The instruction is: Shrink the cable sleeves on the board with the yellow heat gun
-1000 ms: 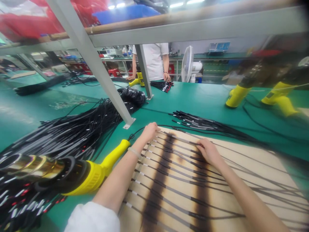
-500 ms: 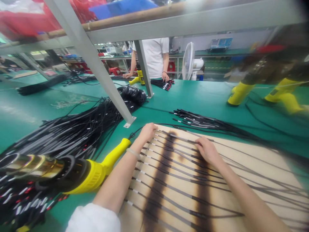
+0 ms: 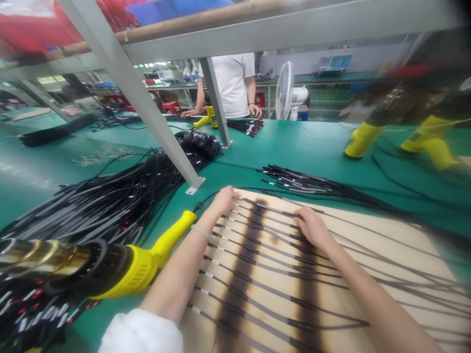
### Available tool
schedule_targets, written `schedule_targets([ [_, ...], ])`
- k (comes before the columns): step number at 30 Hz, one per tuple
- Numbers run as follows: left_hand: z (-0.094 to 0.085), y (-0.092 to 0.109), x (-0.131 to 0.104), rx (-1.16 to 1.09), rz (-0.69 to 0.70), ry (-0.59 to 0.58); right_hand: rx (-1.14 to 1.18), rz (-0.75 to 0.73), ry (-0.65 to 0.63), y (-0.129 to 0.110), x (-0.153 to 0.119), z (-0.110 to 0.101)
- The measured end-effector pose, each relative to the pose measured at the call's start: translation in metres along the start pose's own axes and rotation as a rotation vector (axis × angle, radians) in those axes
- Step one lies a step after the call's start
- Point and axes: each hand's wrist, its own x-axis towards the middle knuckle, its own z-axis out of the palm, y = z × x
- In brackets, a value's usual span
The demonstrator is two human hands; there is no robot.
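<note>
My left hand (image 3: pixel 225 201) is closed in a pinch at the left end of the farthest black cable (image 3: pixel 275 210), at the far left corner of a wooden board (image 3: pixel 200 338). On the same cable, to the right, the fingers of my right hand (image 3: pixel 312 228) press together. Several more black cables (image 3: pixel 267 282) with grey sleeves and white bands lie side by side across the board. Two dark scorched stripes (image 3: pixel 235 294) run beneath them. My fingertips partly hide the cable where I grip it.
A yellow heat gun (image 3: pixel 138 272) lies left of my left forearm, near a large cable pile (image 3: pixel 91 206). Behind the board lies another cable bundle (image 3: pixel 294 179). A slanted metal post (image 3: pixel 147 108) stands ahead. Across the green table (image 3: pixel 294 142) are a co-worker (image 3: pixel 231 83) and a fan (image 3: pixel 285 90).
The view has shifted slightly, and most things sit a little farther left in it. Both hands keep nearly the same place on the cable.
</note>
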Motion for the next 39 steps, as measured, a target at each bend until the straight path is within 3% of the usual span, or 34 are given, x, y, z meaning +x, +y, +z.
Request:
schedule_targets([
  [8,0.002,-0.005,0.000,0.103,-0.003,-0.058,-0.017,0.009,-0.004,0.010,0.003,0.004],
  [22,0.004,0.002,-0.003,0.110,-0.018,-0.092,-0.068,-0.012,-0.009,0.040,-0.012,-0.009],
  [28,0.002,0.006,-0.007,0.078,-0.048,-0.057,-0.083,-0.013,-0.018,0.037,-0.012,-0.013],
  [32,0.000,0.007,-0.016,0.024,-0.067,0.035,-0.110,0.011,0.022,0.040,-0.014,-0.017],
  [35,0.001,0.005,-0.025,-0.037,-0.122,0.113,-0.152,0.061,0.062,0.046,-0.014,-0.017],
  [39,0.005,-0.001,-0.033,-0.138,-0.204,0.148,-0.206,0.097,0.018,0.054,-0.006,-0.013],
])
